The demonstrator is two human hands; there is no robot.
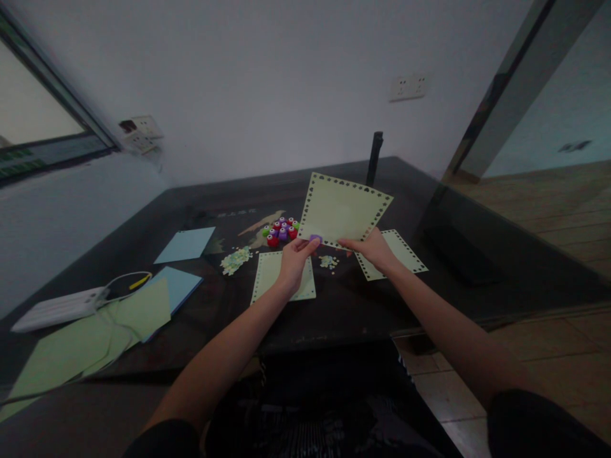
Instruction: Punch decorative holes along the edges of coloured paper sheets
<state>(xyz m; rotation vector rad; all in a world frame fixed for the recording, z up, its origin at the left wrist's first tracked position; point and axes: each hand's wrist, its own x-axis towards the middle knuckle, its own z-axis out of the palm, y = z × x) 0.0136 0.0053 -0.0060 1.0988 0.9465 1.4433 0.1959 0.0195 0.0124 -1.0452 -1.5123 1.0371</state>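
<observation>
A pale green sheet of paper [344, 207] is held up above the table, small shapes punched along its edges. My left hand [293, 264] is closed on a purple craft punch [316, 239] at the sheet's lower left edge. The lower right edge is pinched by my right hand [375, 251]. Behind my left hand stand several red, purple and green craft punches [281, 230]. Below my left hand lies another green sheet with a punched border [267, 277], and a third bordered sheet [401, 254] lies under my right hand. Small paper cutouts [328, 261] are scattered between them.
A larger heap of paper cutouts [236, 259] lies left of centre. Blue sheets [186, 245] and plain green sheets [81, 337] are at the left, beside a white power strip [62, 308] with a cable. A black upright object [375, 156] stands at the back of the dark table [353, 318].
</observation>
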